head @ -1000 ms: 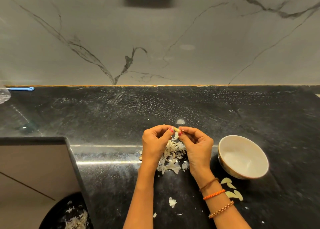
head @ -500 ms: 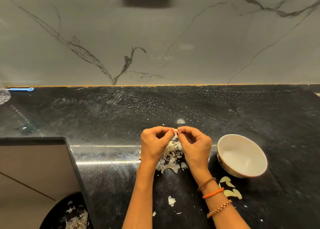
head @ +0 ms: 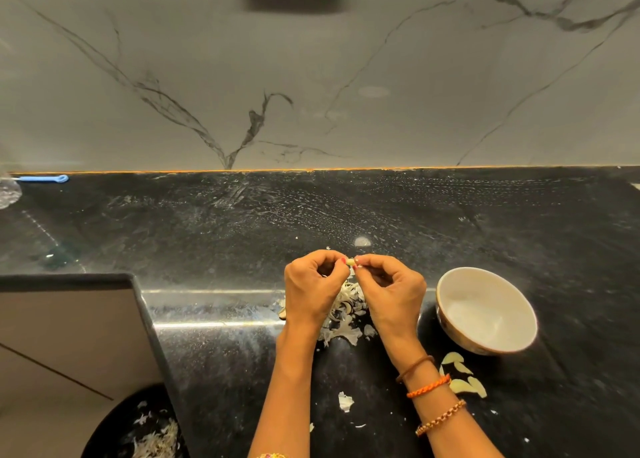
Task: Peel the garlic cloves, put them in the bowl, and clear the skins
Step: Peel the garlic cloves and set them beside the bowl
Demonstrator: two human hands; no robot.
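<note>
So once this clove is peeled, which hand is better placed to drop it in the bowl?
Probably the right hand: the white bowl sits empty just to its right, while the left hand would have to cross over. Both pinch the garlic clove now.

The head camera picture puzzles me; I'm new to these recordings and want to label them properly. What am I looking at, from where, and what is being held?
The camera sits on a person's head, looking forward and down, so the two arms reach in from the bottom edge. The left hand and right hand pinch one small garlic clove between their fingertips, above a pile of skins on the black countertop. To the right stands a white bowl, which looks empty. Near it lie a few pale cloves. At the bottom left, a dark bin holds more skins.
</note>
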